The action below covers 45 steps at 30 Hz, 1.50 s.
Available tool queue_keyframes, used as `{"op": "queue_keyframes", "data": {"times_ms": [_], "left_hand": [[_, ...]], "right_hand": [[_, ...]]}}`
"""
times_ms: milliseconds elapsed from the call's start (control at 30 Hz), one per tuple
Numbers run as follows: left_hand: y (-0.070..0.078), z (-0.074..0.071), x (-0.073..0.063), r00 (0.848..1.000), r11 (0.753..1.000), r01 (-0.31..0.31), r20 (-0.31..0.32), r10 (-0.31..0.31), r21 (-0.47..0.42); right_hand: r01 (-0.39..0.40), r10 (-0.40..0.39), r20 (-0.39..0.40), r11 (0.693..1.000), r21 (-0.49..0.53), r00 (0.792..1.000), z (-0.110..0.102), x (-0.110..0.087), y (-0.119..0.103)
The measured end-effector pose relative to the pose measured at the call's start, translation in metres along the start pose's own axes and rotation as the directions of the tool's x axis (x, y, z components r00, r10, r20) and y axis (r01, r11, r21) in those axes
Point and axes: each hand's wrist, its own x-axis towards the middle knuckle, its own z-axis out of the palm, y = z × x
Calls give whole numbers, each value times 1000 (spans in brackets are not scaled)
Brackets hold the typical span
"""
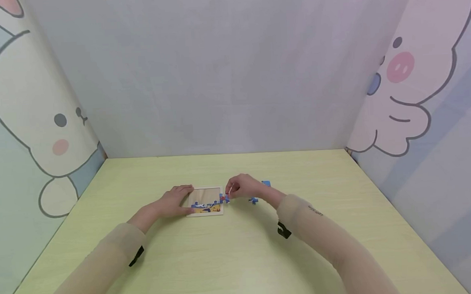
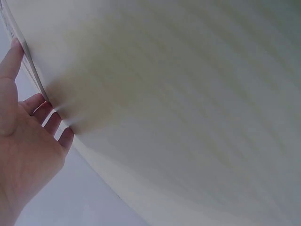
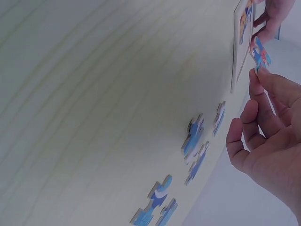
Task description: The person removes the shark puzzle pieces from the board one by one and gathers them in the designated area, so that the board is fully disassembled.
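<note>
A shallow puzzle frame (image 1: 205,214) was laid flat on the table (image 1: 241,253). With it taken as the clock's centre in the head view, its six o'clock part was filled with joined pieces (image 1: 208,208) in blue and yellow, while its twelve o'clock part was left bare; the filling was judged to be rather less than half done. Toward three o'clock, a blue-and-red piece (image 1: 224,198) was held at the frame's rim (whether the rim was touched could not be told). It was pinched between the thumb and forefinger of the right hand (image 1: 243,185), whose other fingers were loosely curled. At nine o'clock, the frame's edge was spanned by the left hand (image 1: 173,201), its thumb and fingers spread well apart. Farther out toward three o'clock, several loose pieces (image 3: 193,139) were left to be placed. Beyond, at twelve o'clock, the table was backed by a pale curtain (image 1: 216,86).
</note>
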Motion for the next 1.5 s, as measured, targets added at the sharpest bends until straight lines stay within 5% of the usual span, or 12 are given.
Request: {"op": "queue_keyframes", "data": {"times_ms": [400,1067,1500], "left_hand": [[1,-2,2,1000,1000,15,4,-15,-7],[5,-1,-6,1000,1000,-4,-7,4,-26],[17,1,-10,991,989,-125,-39,128,74]], "right_hand": [[-18,18,-43,1000,3,999,-8,-20,15],[-20,12,-80,995,-96,997,-4,-24,24],[28,-39,-109,995,-101,993,6,-22,10]]}}
